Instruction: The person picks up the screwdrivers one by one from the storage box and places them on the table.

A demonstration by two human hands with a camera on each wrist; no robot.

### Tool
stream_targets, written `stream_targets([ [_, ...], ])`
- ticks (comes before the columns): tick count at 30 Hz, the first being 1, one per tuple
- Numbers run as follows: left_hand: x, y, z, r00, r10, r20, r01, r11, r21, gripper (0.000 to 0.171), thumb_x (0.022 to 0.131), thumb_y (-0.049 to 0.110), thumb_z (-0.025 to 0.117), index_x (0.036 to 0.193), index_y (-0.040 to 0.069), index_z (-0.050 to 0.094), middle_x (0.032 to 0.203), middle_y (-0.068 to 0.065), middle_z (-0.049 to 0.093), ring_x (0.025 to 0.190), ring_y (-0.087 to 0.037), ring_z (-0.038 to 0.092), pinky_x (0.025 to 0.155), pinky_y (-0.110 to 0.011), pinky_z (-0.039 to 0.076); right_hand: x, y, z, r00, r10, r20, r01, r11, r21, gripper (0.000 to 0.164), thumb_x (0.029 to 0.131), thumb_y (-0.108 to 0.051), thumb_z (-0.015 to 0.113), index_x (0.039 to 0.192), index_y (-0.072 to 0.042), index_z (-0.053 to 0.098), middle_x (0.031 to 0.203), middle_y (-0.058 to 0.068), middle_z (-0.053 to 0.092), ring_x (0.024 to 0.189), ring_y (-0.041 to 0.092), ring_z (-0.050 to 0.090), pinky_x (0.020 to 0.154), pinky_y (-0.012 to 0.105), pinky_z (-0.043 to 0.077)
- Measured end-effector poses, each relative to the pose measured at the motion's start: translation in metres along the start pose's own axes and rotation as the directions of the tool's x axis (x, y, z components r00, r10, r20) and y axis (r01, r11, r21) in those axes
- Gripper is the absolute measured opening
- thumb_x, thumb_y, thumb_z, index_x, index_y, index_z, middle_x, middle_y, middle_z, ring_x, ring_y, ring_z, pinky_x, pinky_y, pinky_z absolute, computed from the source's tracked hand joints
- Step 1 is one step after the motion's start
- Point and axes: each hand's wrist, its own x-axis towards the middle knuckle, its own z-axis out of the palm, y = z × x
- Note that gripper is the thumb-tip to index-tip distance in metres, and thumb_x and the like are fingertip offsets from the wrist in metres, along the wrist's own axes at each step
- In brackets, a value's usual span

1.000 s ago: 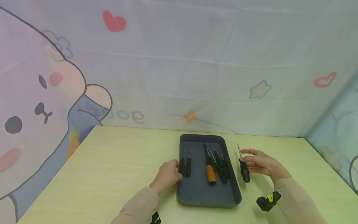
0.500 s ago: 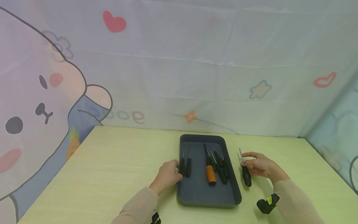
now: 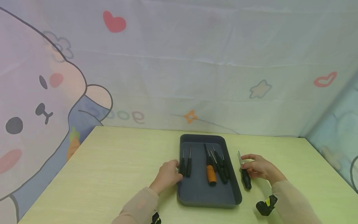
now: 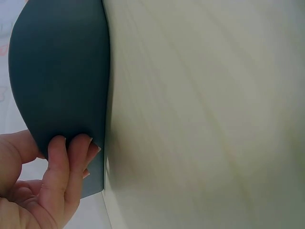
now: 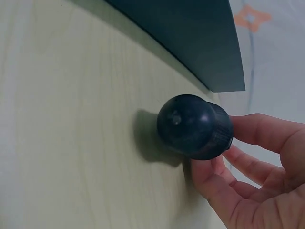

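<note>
A dark grey tray (image 3: 205, 194) stands on the table, with several screwdrivers in it. My left hand (image 3: 167, 175) grips the tray's left wall; in the left wrist view its fingers (image 4: 59, 164) lie along the outside, the thumb at the rim. To the right of the tray, my right hand (image 3: 258, 168) pinches a black-handled screwdriver (image 3: 246, 179) near the top of its handle, shaft pointing away from me. In the right wrist view the rounded handle end (image 5: 186, 125) faces the camera, close over the table with its shadow beside it.
Inside the tray, an orange-handled screwdriver (image 3: 211, 175) lies among black ones on the right, and a black one (image 3: 188, 168) lies by another along the left wall. The pale wood table (image 3: 120, 161) ends at a printed cloth (image 3: 173, 77) behind.
My right hand has come slightly lower and nearer to me with the screwdriver. The left hand and the tray have stayed where they were.
</note>
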Motion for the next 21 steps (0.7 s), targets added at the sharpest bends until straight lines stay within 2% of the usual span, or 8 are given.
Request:
stream_targets([
  [5,0.0003,-0.0004,0.0008,1.000,0.003,0.002,-0.003,1.000,0.000,0.020,0.070,-0.003,0.064,0.089,-0.006,0.057,0.063,-0.004,0.051,0.051,-0.014,0.042,0.046,-0.024,0.034,0.0006,-0.0005,0.0028,1.000,0.005,-0.025,-0.006,0.998,-0.060,0.059,0.083,0.000,0.059,0.132,0.013,0.029,0.065,-0.001,0.060,0.060,0.010,0.058,0.060,0.029,0.049],
  [12,0.0007,-0.0001,0.0003,1.000,0.010,0.003,-0.010,1.000,-0.005,0.020,0.070,-0.004,0.064,0.089,-0.006,0.057,0.062,-0.004,0.051,0.050,-0.013,0.042,0.046,-0.024,0.034,0.0000,-0.0037,0.0063,0.998,0.010,-0.069,-0.020,0.988,-0.153,0.059,0.083,0.001,0.060,0.132,0.015,0.031,0.079,0.009,0.057,0.065,0.016,0.060,0.063,0.033,0.051],
  [19,0.0011,-0.0009,0.0019,1.000,0.008,-0.005,-0.008,1.000,0.007,0.019,0.069,-0.003,0.064,0.086,-0.005,0.057,0.062,-0.004,0.050,0.050,-0.013,0.040,0.046,-0.024,0.033,0.0009,-0.0044,0.0083,0.997,0.020,-0.076,-0.032,0.987,-0.158,0.061,0.083,0.001,0.061,0.133,0.017,0.030,0.070,0.007,0.058,0.064,0.015,0.060,0.064,0.032,0.052],
  [21,0.0010,-0.0008,0.0019,1.000,0.008,-0.004,-0.008,1.000,0.007,0.019,0.070,-0.003,0.064,0.086,-0.005,0.056,0.062,-0.004,0.050,0.050,-0.013,0.040,0.046,-0.024,0.033,0.0004,-0.0045,0.0085,0.997,0.018,-0.076,-0.031,0.986,-0.167,0.061,0.083,0.001,0.061,0.133,0.017,0.030,0.073,0.007,0.058,0.065,0.015,0.061,0.064,0.032,0.052],
])
